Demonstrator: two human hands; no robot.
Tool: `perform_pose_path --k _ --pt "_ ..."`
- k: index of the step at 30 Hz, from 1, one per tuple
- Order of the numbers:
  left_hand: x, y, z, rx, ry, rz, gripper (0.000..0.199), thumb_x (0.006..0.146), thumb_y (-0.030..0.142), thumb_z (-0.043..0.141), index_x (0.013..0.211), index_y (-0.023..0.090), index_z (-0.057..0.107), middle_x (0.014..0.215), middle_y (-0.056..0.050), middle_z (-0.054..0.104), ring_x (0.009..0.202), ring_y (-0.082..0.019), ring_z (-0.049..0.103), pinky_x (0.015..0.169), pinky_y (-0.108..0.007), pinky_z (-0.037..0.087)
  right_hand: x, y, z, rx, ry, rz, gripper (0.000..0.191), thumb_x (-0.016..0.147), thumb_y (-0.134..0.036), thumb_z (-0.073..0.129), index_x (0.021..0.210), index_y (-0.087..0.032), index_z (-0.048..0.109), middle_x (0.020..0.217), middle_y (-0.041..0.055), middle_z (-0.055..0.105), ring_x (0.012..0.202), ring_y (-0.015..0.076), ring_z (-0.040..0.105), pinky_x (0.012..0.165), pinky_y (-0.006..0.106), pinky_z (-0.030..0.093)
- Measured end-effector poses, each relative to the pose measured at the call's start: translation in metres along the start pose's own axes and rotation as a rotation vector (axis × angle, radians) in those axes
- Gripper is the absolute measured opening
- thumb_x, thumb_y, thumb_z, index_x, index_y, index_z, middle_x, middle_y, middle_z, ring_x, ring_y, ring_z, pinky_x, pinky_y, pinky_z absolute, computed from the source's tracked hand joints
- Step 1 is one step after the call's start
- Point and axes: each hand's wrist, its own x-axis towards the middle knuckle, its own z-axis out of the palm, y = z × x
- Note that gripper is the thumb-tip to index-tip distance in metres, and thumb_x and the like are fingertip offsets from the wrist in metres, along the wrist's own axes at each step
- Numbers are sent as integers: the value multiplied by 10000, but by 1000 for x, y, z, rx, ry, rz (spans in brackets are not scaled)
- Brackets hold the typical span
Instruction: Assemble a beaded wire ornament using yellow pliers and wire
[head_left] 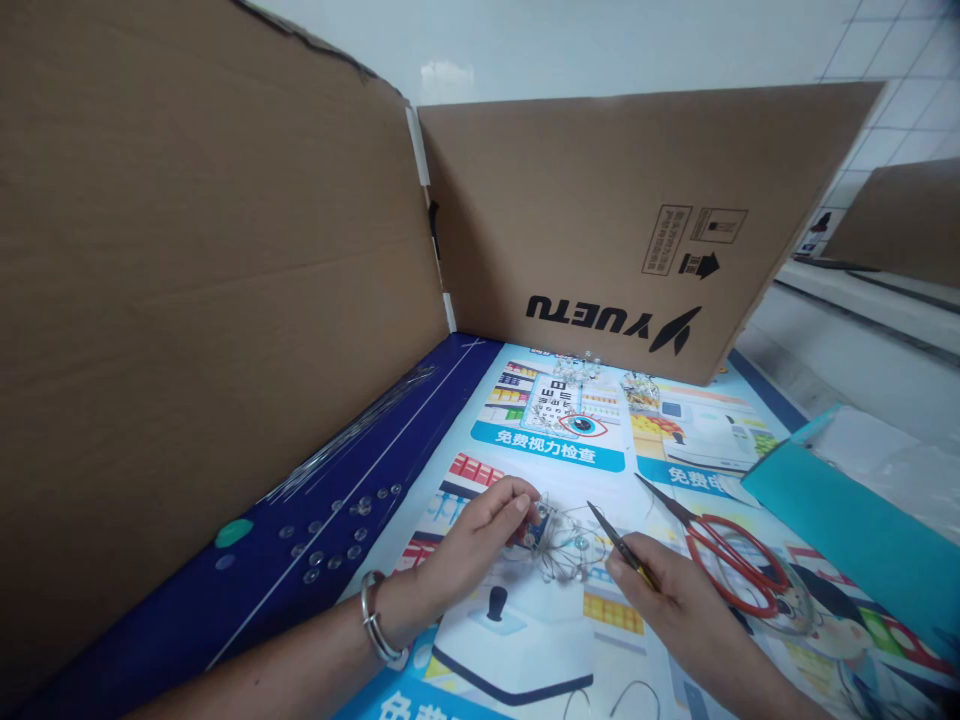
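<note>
My left hand (499, 525), with a silver bangle (373, 620) on its wrist, is closed on the left side of a wire-and-bead piece (566, 555). Thin silvery wires fan out from it, with clear beads among them. A small dark blue part shows at my left fingertips. To the right, my right hand (652, 580) is closed around a slim tool (624, 545) with a dark pointed tip and a yellowish lower part. The tip points up and left, above the wires, and appears not to touch them.
Red-handled scissors (739, 565) lie right of my right hand beside a wire coil. Loose clear beads (315, 558) and straight wires (337, 440) lie at left. More beaded pieces (641, 390) lie behind. Cardboard panels (585, 220) stand behind and left; a teal box (862, 530) is at right.
</note>
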Motion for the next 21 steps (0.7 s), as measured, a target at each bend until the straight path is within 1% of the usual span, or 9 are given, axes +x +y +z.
perform_pose_path --k 9,12,16,21 --pt "2 -4 -2 -12 -27 -8 172 878 317 470 918 163 535 753 0 510 658 -104 440 592 -220 348 -1 1 1 -2 -6 -12 294 866 -451 377 703 -215 441 615 -34 422 598 130 403 510 226 293" --pt "2 -4 -2 35 -21 9 131 853 273 510 860 149 551 739 3 501 675 -109 445 606 -221 347 -1 1 1 -8 -12 -17 298 871 -453 367 705 -215 439 622 -34 418 607 132 405 519 230 297" --pt "5 -4 -5 102 -16 43 128 855 245 495 811 145 561 724 2 507 675 -114 452 614 -224 353 0 0 0 -22 -17 -10 300 872 -454 363 701 -216 425 619 -35 412 602 132 404 522 237 295" --pt "10 -6 -10 249 65 125 166 832 246 526 701 148 554 750 -10 512 740 -138 481 667 -240 374 -1 0 0 -28 -23 -20 293 872 -449 363 705 -216 421 616 -35 412 602 134 410 523 238 296"
